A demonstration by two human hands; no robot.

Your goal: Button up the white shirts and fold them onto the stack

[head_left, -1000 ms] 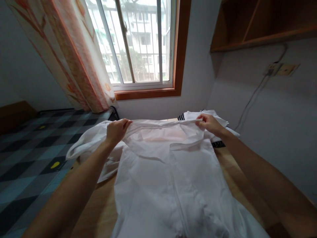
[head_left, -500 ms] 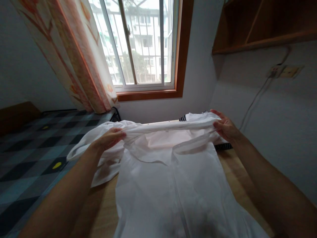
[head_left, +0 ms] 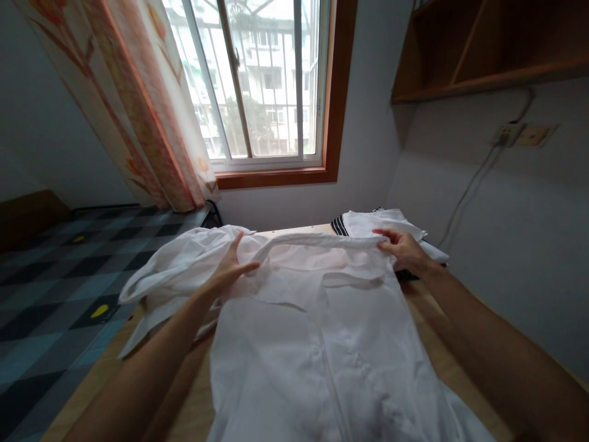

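Observation:
A white button-up shirt (head_left: 285,331) lies spread over the wooden table, its collar end away from me and its button strip running down the middle. My right hand (head_left: 405,247) pinches the far right end of the collar between thumb and fingers. At the collar's left end, my left hand (head_left: 232,265) rests on the cloth with thumb and index finger spread apart. Beyond and beside that hand, a loose heap of white cloth (head_left: 179,252) covers the table's left part. Folded white clothes (head_left: 381,222) with a black-and-white striped piece lie behind my right hand.
The wooden table (head_left: 188,380) stands below a barred window (head_left: 267,92). To the left is a bed with a checked cover (head_left: 50,288), with a flowered curtain (head_left: 151,110) above it. A wall shelf (head_left: 464,61) and a plugged-in cord (head_left: 464,190) are on the right.
The collar has come down from a raised, stretched hold onto the table. My left hand has loosened its pinch and spread its fingers; my right hand has moved slightly left and down.

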